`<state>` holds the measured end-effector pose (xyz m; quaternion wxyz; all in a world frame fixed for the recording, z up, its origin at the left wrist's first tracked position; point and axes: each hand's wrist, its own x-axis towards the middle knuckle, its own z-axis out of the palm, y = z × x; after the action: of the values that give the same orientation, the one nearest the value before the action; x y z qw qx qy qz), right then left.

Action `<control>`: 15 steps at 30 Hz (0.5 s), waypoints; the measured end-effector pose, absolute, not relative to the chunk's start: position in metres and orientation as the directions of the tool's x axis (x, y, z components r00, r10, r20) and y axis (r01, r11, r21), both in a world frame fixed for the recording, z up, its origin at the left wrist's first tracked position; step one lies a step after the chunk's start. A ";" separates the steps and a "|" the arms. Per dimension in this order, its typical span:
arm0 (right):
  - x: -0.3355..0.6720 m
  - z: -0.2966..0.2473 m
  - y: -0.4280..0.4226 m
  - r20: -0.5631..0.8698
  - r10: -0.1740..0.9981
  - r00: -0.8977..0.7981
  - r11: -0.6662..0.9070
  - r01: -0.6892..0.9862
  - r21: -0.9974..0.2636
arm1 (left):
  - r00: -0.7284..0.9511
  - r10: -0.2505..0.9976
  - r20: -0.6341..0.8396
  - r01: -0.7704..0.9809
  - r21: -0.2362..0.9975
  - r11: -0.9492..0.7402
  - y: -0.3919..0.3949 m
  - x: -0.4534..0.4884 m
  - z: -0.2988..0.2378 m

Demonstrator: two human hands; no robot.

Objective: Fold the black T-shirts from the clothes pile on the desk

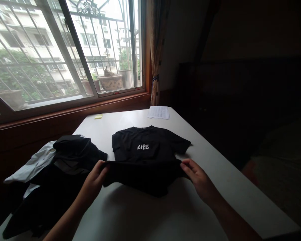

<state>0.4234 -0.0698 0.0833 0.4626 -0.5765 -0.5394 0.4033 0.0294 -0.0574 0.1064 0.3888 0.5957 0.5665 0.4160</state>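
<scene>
A black T-shirt with white marks on its chest lies on the white table, collar toward the far side. Its near part is lifted off the tabletop and stretched sideways between both hands. My left hand pinches the left corner of this raised cloth. At the right corner, my right hand grips the fabric between thumb and fingers. The shirt's right sleeve spreads out flat, while the left side looks bunched or tucked. Dark shadow hides the folds under the lifted part.
A heap of black and white clothes covers the table's left side. Papers and a small yellow pad lie near the far edge of the white table. Beyond stand a barred window and a tied curtain.
</scene>
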 end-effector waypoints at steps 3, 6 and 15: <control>0.435 0.093 -0.070 -0.041 0.986 0.159 -0.051 0.062 -0.997 | -0.057 0.995 -0.078 0.190 0.978 0.088 -0.068 0.017 0.128; 0.447 0.099 -0.074 -0.095 0.985 0.141 -0.113 0.126 -0.986 | 0.027 0.989 -0.147 0.312 0.941 0.132 -0.084 0.003 0.130; 0.481 0.081 -0.101 -0.384 0.908 -0.166 -0.249 0.522 -0.816 | 0.319 0.897 -0.307 0.652 0.758 0.028 -0.138 -0.029 0.075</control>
<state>0.4814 -0.1006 0.0810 0.1948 -0.6155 -0.5809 0.4957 -0.0285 -0.1383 0.0748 0.4393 0.6830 0.5667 0.1394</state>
